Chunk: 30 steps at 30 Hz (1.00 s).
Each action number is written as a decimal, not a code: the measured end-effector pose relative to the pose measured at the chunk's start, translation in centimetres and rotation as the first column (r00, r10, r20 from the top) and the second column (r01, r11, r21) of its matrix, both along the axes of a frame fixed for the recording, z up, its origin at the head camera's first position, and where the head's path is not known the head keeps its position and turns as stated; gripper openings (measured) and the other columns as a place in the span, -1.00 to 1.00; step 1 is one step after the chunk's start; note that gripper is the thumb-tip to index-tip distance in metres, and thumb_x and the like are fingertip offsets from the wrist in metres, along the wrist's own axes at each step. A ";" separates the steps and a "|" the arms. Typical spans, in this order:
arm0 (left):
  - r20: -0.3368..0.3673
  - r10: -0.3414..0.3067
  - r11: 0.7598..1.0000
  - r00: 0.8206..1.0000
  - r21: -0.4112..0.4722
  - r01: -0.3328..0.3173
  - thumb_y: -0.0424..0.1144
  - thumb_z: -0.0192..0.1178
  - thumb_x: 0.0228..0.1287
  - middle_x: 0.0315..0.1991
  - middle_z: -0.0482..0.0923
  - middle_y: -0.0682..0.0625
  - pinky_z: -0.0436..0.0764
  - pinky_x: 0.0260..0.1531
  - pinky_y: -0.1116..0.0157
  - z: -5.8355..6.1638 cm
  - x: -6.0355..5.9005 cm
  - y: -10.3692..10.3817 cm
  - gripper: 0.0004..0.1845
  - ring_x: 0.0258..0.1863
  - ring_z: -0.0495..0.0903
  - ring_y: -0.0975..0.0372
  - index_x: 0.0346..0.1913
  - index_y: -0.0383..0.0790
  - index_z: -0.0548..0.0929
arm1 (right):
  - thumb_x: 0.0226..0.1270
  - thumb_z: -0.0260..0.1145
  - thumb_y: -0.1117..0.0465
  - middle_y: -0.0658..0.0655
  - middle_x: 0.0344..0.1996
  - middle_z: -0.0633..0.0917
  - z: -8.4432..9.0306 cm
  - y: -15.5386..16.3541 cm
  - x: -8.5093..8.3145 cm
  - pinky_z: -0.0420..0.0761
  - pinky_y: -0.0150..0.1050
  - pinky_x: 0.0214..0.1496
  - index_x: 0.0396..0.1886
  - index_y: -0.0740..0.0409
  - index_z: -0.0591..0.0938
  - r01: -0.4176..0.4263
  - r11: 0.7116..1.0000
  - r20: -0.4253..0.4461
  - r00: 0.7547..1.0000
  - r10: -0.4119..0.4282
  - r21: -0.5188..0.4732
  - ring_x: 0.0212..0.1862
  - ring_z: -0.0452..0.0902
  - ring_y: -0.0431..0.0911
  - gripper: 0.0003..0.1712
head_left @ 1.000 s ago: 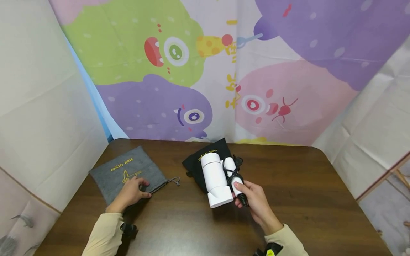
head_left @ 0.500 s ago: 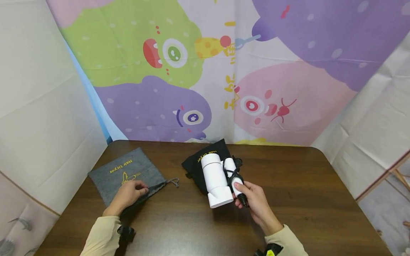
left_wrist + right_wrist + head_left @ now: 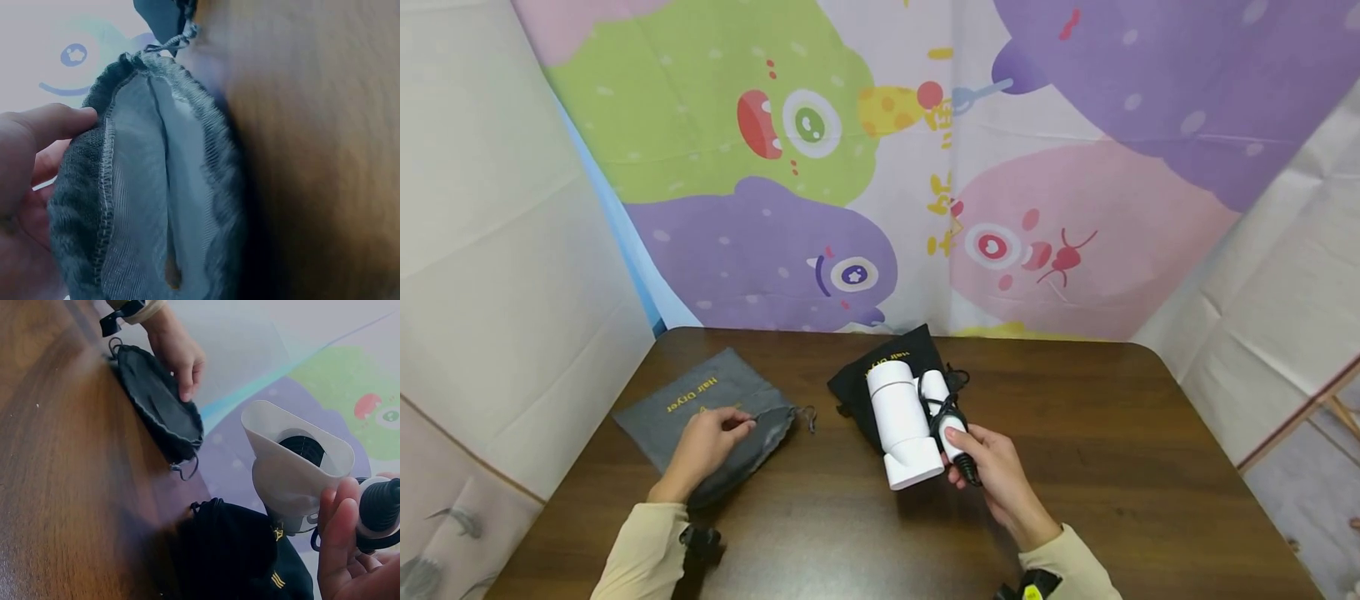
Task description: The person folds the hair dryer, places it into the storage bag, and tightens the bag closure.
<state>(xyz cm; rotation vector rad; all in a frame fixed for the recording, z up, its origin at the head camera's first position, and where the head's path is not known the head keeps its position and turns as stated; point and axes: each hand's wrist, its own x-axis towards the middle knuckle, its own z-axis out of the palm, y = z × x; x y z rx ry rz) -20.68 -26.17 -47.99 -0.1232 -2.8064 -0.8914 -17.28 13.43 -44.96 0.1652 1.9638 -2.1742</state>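
A grey drawstring pouch printed "Hair Dryer" lies at the table's left. My left hand pinches its mouth edge and lifts it, so the pale lining shows in the left wrist view, with my thumb on the rim. My right hand grips a white folded hair dryer by its handle and black cord, just above the table centre. The dryer's flat nozzle points toward me. A black pouch lies under and behind the dryer.
The dark wooden table has rounded corners and bare wood at the right and front. A cartoon-printed cloth backdrop hangs close behind, and pale sheets close off both sides. The grey pouch's drawstring trails toward the black pouch.
My left hand went from resting flat on the grey pouch to pinching its mouth and raising it; the pouch bunched up. The right hand and dryer barely moved.
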 end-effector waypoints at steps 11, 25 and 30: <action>-0.039 -0.023 0.999 0.999 0.023 0.024 -0.24 0.29 0.26 -0.26 0.75 -0.12 0.62 -0.29 0.14 1.8 -0.6 1.5 -0.83 -0.30 0.69 0.08 -0.19 -0.25 0.76 | 0.36 0.26 0.17 0.08 -0.63 0.65 0.3 -0.3 -0.2 0.52 -0.38 -0.59 -0.14 0.47 0.52 -0.015 1.000 -0.004 1.000 0.015 0.000 -0.69 0.49 -0.19 -0.63; -0.070 -0.037 0.996 0.997 0.081 0.043 -0.22 0.32 0.22 -0.38 0.74 -0.06 0.51 -0.43 0.31 3.2 -0.8 4.8 -0.86 -0.45 0.60 0.24 -0.25 -0.22 0.76 | 0.35 0.28 0.17 0.05 -0.64 0.65 0.5 -0.7 0.4 0.51 -0.40 -0.60 -0.12 0.45 0.53 -0.057 0.998 0.008 0.998 0.057 0.007 -0.70 0.49 -0.22 -0.63; -0.066 -0.021 0.993 0.998 0.111 0.028 -0.22 0.34 0.21 -0.41 0.74 -0.07 0.51 -0.43 0.29 3.6 -1.1 6.0 -0.87 -0.46 0.61 0.22 -0.29 -0.23 0.76 | 0.33 0.29 0.16 0.04 -0.65 0.64 0.4 -1.0 0.7 0.51 -0.41 -0.61 -0.17 0.45 0.54 -0.093 0.996 -0.003 0.996 0.093 0.017 -0.70 0.50 -0.23 -0.64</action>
